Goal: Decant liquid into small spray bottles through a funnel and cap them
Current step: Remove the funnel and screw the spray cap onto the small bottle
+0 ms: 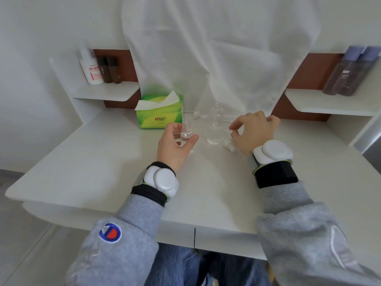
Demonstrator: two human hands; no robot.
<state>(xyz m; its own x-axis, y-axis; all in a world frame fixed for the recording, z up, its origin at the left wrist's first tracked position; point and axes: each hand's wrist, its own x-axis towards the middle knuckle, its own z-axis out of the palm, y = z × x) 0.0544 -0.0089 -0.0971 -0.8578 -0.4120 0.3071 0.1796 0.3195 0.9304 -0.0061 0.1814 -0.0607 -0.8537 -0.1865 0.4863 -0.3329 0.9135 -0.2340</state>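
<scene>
A small clear spray bottle (pixel 186 133), uncapped and holding a little liquid, stands on the white table (pixel 103 166). My left hand (pixel 175 147) wraps it between thumb and fingers. To its right stands a taller clear bottle (pixel 215 125), open-necked, with liquid in its lower part. My right hand (pixel 253 134) hovers just right of that bottle with its fingers spread and nothing clearly in them. A white spray cap (pixel 229 146) lies on the table under that hand's thumb side. A faint clear shape between the tall bottle and my right hand is too transparent to identify.
A green tissue pack (pixel 159 112) sits behind the small bottle. A white cloth (pixel 226 58) hangs at the back. The left shelf (pixel 107 91) holds a white bottle and two brown ones; the right shelf (pixel 329 104) holds two purple bottles.
</scene>
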